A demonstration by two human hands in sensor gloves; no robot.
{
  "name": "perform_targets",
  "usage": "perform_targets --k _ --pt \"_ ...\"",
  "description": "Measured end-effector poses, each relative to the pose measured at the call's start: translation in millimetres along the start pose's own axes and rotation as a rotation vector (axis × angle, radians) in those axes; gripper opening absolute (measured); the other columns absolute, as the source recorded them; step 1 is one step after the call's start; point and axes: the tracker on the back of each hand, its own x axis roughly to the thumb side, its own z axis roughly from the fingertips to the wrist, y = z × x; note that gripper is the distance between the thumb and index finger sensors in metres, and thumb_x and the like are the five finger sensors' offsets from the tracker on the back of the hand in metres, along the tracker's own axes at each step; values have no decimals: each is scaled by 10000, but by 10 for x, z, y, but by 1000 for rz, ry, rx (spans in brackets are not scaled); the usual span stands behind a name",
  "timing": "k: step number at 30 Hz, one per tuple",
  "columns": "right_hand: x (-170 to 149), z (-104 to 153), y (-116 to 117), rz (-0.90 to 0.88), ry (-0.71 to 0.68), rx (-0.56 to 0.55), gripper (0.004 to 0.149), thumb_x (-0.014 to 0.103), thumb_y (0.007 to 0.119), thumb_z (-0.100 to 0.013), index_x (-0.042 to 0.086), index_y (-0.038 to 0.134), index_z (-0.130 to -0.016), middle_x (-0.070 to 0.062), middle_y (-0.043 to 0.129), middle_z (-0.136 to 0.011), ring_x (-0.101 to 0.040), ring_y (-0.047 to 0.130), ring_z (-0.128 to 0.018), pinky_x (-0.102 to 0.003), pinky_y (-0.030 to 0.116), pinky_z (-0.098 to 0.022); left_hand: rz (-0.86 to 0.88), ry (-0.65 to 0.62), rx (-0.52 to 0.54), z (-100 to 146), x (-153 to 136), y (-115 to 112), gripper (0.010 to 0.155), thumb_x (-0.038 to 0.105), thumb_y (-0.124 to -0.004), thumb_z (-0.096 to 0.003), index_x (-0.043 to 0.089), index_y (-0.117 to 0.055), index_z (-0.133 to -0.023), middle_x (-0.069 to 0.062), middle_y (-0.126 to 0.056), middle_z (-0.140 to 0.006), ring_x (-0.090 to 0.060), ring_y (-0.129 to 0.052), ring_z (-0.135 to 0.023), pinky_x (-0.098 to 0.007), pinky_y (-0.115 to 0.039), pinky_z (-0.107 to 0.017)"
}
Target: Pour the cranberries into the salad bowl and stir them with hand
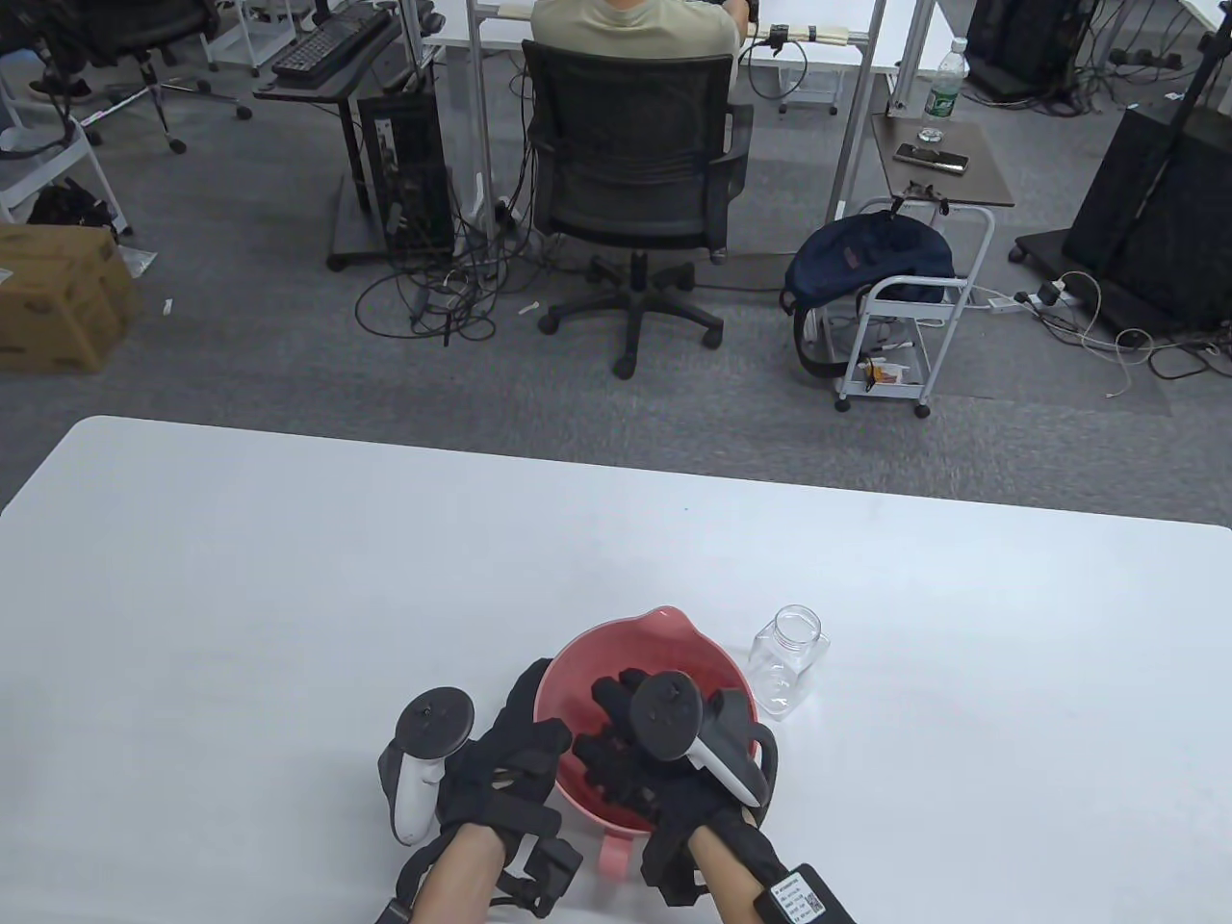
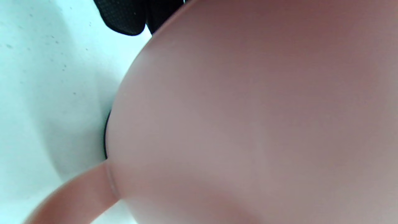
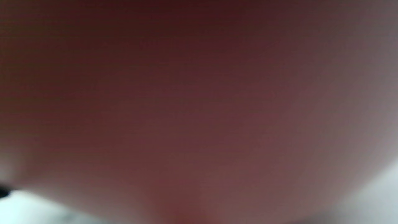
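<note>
The pink salad bowl (image 1: 664, 640) stands near the table's front edge, its spout at the far side and its handle (image 1: 616, 857) toward me. My left hand (image 1: 527, 727) holds the bowl's left wall, thumb at the rim. My right hand (image 1: 602, 741) reaches down inside the bowl with its fingers spread and bent; the cranberries are hidden under it. The left wrist view is filled by the bowl's outer wall (image 2: 248, 109) and handle (image 2: 77, 193), with black glove fingertips (image 2: 124, 15) at the top. The right wrist view shows only blurred pink bowl (image 3: 199, 109).
An empty clear plastic jar (image 1: 789, 664) stands upright without a lid just right of the bowl. The white table (image 1: 289, 597) stretches left, right and beyond. Past its far edge are an office chair (image 1: 635, 173) with a seated person, and a small cart (image 1: 905, 318).
</note>
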Motion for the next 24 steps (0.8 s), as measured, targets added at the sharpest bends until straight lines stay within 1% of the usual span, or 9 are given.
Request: perform_targets --k 3,6,8,10,15,17,20,22,24 --pt "-15 79 -41 -27 -32 -69 682 707 768 -440 403 614 -1031 25 596 -1175 -262 667 -1039 -477 710 -704 -1 -4 -4 -2 5 -11 692 326 -676 -588 368 -307 -1171 -36 -448 -1253 -402 -577 -1094 -564 -565 -786" --pt "-40 165 -205 -16 -32 -113 680 707 778 -420 416 628 -1016 38 588 -1174 -264 630 -1057 -488 693 -716 0 9 7 -8 -21 15 697 308 -677 -584 351 -303 -1170 -41 -447 -1250 -402 -581 -1091 -560 -567 -786" --pt "-100 263 -349 -42 -34 -193 683 704 788 -414 413 636 -1013 37 582 -1176 -262 605 -1068 -498 678 -724 25 24 -1 -23 -62 35 699 322 -679 -586 349 -297 -1170 -45 -445 -1249 -401 -579 -1092 -558 -568 -786" --pt "-182 365 -425 -50 -22 -239 687 700 795 -410 418 629 -1014 37 549 -1187 -267 553 -1087 -510 643 -745 40 10 -22 -37 -67 29 701 326 -676 -590 351 -284 -1170 -49 -427 -1253 -405 -558 -1097 -565 -556 -788" --pt "-448 587 -460 -8 13 -322 714 702 806 -402 433 591 -1028 43 467 -1209 -263 452 -1118 -530 576 -779 20 -2 -15 -39 -62 49 687 391 -660 -617 356 -255 -1170 -45 -413 -1256 -398 -559 -1101 -560 -563 -789" --pt "-532 624 -444 -4 31 -363 739 704 812 -396 431 564 -1037 47 439 -1214 -260 418 -1123 -537 546 -790 0 -16 -5 -11 -27 68 690 452 -655 -634 343 -236 -1171 -81 -376 -1258 -404 -545 -1103 -560 -559 -789" --pt "-594 629 -414 64 65 -363 805 710 809 -392 408 481 -1063 44 399 -1220 -266 375 -1128 -548 500 -801 -104 -80 48 85 109 119 766 631 -649 -627 315 -217 -1175 -108 -320 -1261 -425 -507 -1110 -558 -565 -787" --pt "-615 627 -412 103 86 -372 830 722 799 -388 392 458 -1069 45 392 -1222 -267 362 -1131 -553 479 -805 -143 -134 79 158 209 147 799 686 -652 -612 316 -226 -1177 -109 -313 -1265 -430 -495 -1115 -563 -561 -788" --pt "-630 624 -424 115 95 -398 834 725 796 -385 393 453 -1069 46 386 -1222 -264 354 -1131 -553 464 -807 -226 -203 146 238 311 185 788 705 -674 -594 350 -284 -1179 -80 -326 -1272 -431 -478 -1125 -569 -553 -791"
